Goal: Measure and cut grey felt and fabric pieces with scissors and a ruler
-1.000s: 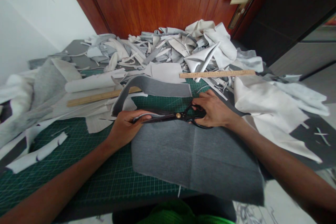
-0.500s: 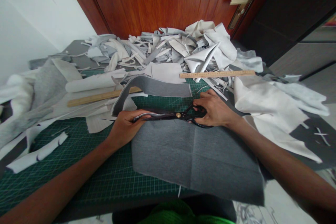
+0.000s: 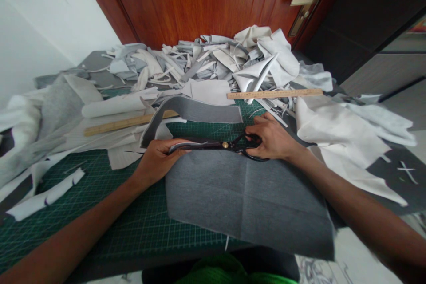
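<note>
Black-handled scissors (image 3: 225, 145) lie level across the upper edge of a dark grey piece of fabric (image 3: 246, 199), with the blades pointing left. My right hand (image 3: 274, 137) is closed around the scissor handles. At the blade end, my left hand (image 3: 159, 159) pinches the grey fabric, its fingers close to the blade tips. A partly cut strip of the same fabric (image 3: 209, 113) curls up and away behind the blades, its free end near my right hand. The fabric's lower part spreads over the green cutting mat (image 3: 123, 226) and hangs past the table's front edge.
A heap of pale fabric scraps (image 3: 216, 60) fills the back of the table before a wooden door (image 3: 196, 0). One wooden ruler (image 3: 276, 93) lies on the scraps, another ruler (image 3: 129, 123) at left. White cloth pieces (image 3: 342, 137) lie to the right.
The scissor blades have closed together on the fabric. Both hands stay in nearly the same place.
</note>
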The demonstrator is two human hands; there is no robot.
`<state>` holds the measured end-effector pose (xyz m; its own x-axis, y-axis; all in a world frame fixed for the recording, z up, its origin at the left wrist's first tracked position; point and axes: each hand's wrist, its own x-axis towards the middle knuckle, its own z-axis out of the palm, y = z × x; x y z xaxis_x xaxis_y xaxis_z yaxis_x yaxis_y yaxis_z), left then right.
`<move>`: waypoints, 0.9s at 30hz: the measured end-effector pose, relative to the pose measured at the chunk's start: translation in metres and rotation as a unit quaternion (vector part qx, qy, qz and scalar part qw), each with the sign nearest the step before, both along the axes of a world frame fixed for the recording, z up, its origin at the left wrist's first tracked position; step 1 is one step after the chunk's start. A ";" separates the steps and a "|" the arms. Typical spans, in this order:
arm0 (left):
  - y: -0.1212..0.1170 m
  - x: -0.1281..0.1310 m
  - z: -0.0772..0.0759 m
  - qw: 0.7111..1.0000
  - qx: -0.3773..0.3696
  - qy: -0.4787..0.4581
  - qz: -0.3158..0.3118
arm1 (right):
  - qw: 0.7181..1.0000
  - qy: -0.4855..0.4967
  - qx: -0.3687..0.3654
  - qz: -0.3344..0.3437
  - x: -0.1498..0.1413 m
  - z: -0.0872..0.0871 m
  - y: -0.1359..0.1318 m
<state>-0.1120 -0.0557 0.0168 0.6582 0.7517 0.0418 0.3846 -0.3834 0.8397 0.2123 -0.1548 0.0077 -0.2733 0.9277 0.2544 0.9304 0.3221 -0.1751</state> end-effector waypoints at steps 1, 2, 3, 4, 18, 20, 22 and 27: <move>0.000 0.000 0.000 1.000 0.001 0.001 0.000 | 1.000 0.001 0.001 0.000 0.000 0.000 0.000; 0.000 0.000 0.000 1.000 0.002 -0.002 0.000 | 1.000 0.001 0.002 0.001 0.000 0.000 0.000; 0.000 0.000 0.000 1.000 0.002 -0.004 0.001 | 1.000 0.002 0.003 0.002 0.000 0.000 0.000; 0.000 0.000 -0.001 1.000 0.001 -0.005 0.003 | 1.000 0.003 0.003 0.002 0.001 0.000 0.000; 0.002 0.000 -0.004 1.000 0.007 -0.001 0.017 | 1.000 0.006 0.001 0.000 0.002 0.001 0.000; 0.002 0.000 -0.004 1.000 0.005 0.002 0.019 | 1.000 0.007 0.001 0.001 0.002 0.001 0.000; 0.003 0.000 -0.005 1.000 0.004 0.010 0.021 | 1.000 0.007 0.002 0.004 0.002 0.001 0.000; 0.003 0.001 -0.005 1.000 0.000 0.017 0.021 | 1.000 0.004 0.008 0.011 0.002 0.001 0.000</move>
<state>-0.1115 -0.0532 0.0117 0.6263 0.7793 0.0200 0.4290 -0.3660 0.8259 0.2138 -0.1551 0.0088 -0.2915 0.9173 0.2712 0.9216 0.3453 -0.1774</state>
